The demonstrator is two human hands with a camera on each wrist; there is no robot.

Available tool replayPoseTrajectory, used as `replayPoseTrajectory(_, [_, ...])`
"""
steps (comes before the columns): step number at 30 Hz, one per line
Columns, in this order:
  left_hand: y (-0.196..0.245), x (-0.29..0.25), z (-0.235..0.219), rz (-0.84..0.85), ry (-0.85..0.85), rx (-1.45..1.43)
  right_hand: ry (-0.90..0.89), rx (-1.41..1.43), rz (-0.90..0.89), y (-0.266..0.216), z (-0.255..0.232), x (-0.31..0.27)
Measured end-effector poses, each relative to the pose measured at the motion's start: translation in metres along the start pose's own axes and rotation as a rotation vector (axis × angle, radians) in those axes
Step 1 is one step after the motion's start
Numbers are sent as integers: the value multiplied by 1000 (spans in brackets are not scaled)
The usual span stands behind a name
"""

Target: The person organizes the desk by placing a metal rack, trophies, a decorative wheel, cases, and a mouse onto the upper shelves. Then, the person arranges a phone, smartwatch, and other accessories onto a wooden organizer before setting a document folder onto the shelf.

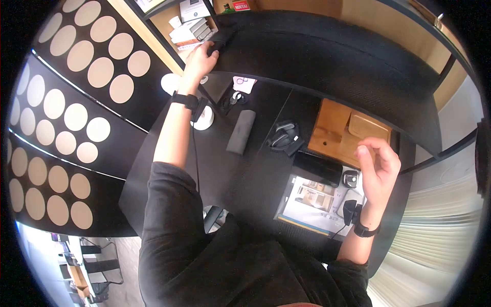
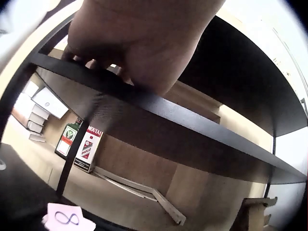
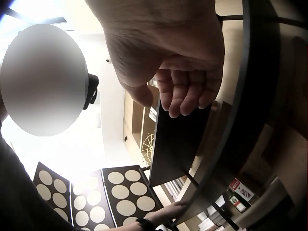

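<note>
My left hand [image 1: 201,62] reaches out to the left end of the upper black shelf [image 1: 317,51]. In the left wrist view that hand [image 2: 139,43] is over the shelf's front edge, its fingertips partly hidden behind it. A dark shape lies by the fingers in the head view; I cannot tell whether the hand holds it. My right hand [image 1: 379,166] is raised above the right side of the desk, its fingers loosely bent. The right wrist view shows this hand [image 3: 178,72] with nothing in its fingers.
On the desk are a dark grey case [image 1: 241,132], black straps [image 1: 284,137], a wooden tray [image 1: 327,128], a printed sheet [image 1: 312,197] and a white round base [image 1: 203,118]. A green bottle [image 2: 67,138] and a MOUTAI box [image 2: 89,149] stand beyond the shelf. Panels with pale discs [image 1: 66,117] flank the left.
</note>
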State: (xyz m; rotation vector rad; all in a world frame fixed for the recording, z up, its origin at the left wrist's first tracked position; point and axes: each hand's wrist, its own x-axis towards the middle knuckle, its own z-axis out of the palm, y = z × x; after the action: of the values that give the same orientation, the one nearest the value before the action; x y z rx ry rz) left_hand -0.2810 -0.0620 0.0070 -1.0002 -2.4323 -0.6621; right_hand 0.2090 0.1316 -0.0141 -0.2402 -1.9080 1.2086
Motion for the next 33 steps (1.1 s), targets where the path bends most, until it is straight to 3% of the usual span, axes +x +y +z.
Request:
replayPoseTrajectory(3, [15,-14,-3,70,131,66,-4,8,12,0,2,0])
replayPoseTrajectory(5, [64,-50,-27,380,500,169,5,8,9,1,1,1])
replayPoseTrajectory(7, [95,-94,-34,492,505,-99,10,-3,7,2,0,0])
replayPoseTrajectory(9, [112,-144,-28,481,393,-129,15,-8,19,2,-1,1])
replayPoseTrajectory(11, [121,-185,-16,245,91,-138,12,-10,27,4,0,1])
replayPoseTrajectory(14, [99,-223,12,74,-260,-13,22,20,56,5,2,2])
replayPoseTrajectory(15, [93,-232,20,75,-260,-14,18,4,39,4,2,2])
replayPoseTrajectory(17, [80,-242,32,-102,-443,57,20,-16,24,3,2,2])
replayPoseTrajectory(27, [65,-234,34,-250,-530,-48,16,-9,39,6,0,3])
replayPoseTrajectory(32, [14,-236,56,-480,-391,-824,15,-9,37,6,1,3])
replayPoseTrajectory(33, [29,-229,34,-728,-514,-1003,13,-11,36,5,2,3])
